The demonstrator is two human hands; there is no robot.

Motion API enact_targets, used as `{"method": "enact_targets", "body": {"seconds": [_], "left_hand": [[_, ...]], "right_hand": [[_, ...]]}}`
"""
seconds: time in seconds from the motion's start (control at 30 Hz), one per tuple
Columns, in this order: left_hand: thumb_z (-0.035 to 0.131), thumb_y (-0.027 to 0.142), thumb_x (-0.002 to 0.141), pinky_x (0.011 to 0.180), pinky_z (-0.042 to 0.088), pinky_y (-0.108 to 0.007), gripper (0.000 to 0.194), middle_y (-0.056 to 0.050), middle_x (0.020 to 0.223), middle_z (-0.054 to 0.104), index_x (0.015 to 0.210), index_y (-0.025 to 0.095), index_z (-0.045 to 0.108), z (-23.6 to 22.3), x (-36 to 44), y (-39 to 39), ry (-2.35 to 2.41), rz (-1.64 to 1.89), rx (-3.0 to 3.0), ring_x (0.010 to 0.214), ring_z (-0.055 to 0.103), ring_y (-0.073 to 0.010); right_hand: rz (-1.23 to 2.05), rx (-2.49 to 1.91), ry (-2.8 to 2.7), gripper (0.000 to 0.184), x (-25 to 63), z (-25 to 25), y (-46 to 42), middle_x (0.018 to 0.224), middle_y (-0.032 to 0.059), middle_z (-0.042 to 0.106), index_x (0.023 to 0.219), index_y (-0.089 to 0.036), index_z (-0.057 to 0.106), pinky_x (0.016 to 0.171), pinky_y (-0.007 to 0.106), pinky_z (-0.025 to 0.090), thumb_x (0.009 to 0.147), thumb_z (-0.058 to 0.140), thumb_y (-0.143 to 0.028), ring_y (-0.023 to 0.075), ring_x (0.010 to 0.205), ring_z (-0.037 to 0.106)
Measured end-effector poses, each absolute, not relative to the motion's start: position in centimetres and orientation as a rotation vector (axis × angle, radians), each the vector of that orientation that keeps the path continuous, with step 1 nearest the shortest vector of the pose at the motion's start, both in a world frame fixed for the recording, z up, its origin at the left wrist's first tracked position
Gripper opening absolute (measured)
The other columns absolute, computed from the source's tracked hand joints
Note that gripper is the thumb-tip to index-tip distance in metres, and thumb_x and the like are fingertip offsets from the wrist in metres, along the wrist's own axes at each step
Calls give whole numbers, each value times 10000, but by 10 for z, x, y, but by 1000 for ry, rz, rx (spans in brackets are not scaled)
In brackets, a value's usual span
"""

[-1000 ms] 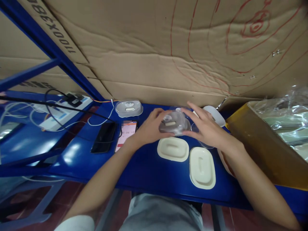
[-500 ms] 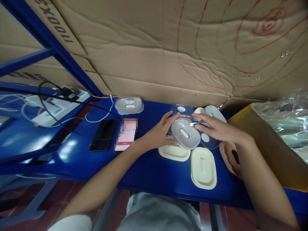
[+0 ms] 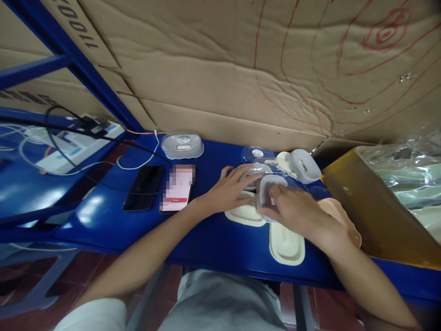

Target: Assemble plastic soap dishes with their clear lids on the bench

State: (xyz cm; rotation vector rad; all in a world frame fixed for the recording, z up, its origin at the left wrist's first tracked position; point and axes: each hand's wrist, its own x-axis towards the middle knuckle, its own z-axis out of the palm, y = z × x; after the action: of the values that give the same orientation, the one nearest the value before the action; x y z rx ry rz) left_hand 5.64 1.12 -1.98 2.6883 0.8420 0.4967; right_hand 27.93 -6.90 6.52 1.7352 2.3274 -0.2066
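Fingers (image 3: pixel 281 195) of our right hand (image 3: pixel 301 212) are curled onto a grey lid (image 3: pixel 266 184), gripping it near its pale handle, with the thumb along its near side; we have this lid tilted just beyond the front dish (image 3: pixel 287 246), a cream one lying on the blue table (image 3: pixel 213 246). Our left hand (image 3: pixel 224 194) is beyond and to the left of the front dish, its fingers spread around the edge of a second lid (image 3: pixel 253 171); we cannot tell whether they grip it. Close by, left of the front dish and farther from us, is another cream dish (image 3: pixel 246 216), partly covered. Well beyond the front dish we see a clear lid (image 3: pixel 248 155) and, more to the right, a tilted lid (image 3: pixel 306 163). Right of the front dish are a peach-coloured piece (image 3: pixel 341 214) and a carton (image 3: pixel 365 214). Well left of it, we have a lit phone (image 3: pixel 178 188) and a dark phone (image 3: pixel 143 185).
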Motion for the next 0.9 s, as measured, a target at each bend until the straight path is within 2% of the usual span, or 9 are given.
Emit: {"method": "enact_targets", "body": {"seconds": [0.1,0.17,0.23,0.4,0.57,0.67,0.8,0.9], "left_hand": [[689,435,1047,1252,266,-636,650,-193,1692,450,1626,275,440,-22,57,10,825,517,2710,1579,414,-368],[650,431,1067,1248,273,-632,617,-195,1677,466,1621,260,442,-22,57,10,814,535,2718,1559,441,-361],[613,446,1085,1252,273,-629,620,-188,1676,469,1644,268,413,-23,57,9,809,546,2718,1554,445,-357],[585,487,1096,1267,261,-637,694,-188,1670,472,1708,290,324,-24,59,8,821,541,2753,1526,465,-368],[591,462,1100,1272,275,-615,549,-174,1644,498,1617,300,502,-22,61,5,759,554,2849,1490,503,-366],[550,425,1113,1258,276,-642,476,-172,1642,515,1570,294,555,-16,57,7,815,554,2865,1493,506,-371],[439,244,1098,1241,304,-633,474,-192,1682,467,1556,248,563,0,37,32,1373,635,2759,1520,487,-363],[468,142,1012,1250,238,-717,577,-261,1681,432,1586,169,524,10,11,63,1851,545,2582,1552,429,-431]], "right_hand": [[-108,1756,2235,393,258,67,-76,1246,254,749,1293,-122,647,928,510,565,1066,587,-437,411,1149,731],[-123,1713,2254,318,259,72,-76,1264,242,741,1314,-101,618,905,475,555,1077,522,-290,389,1144,736],[-154,1680,2279,304,270,77,-73,1238,219,752,1322,-111,599,864,451,541,1088,445,-230,371,1083,755],[-246,1685,2351,282,307,83,-59,1079,157,787,1299,-155,578,875,441,503,1096,400,-238,352,1006,760],[-240,1845,2573,378,341,83,-48,1209,140,773,1337,-210,552,935,446,509,1137,297,-405,339,1102,739],[-166,1978,2577,450,358,88,-43,1179,153,773,1327,-218,570,918,471,518,1137,266,-490,360,1082,744],[12,2081,2311,504,373,92,-37,1097,223,768,1359,-167,599,915,541,513,1128,265,-467,416,1042,745],[-39,2043,2268,469,379,89,-32,1151,216,769,1368,-168,613,938,532,527,1117,323,-437,405,1096,740]]}}
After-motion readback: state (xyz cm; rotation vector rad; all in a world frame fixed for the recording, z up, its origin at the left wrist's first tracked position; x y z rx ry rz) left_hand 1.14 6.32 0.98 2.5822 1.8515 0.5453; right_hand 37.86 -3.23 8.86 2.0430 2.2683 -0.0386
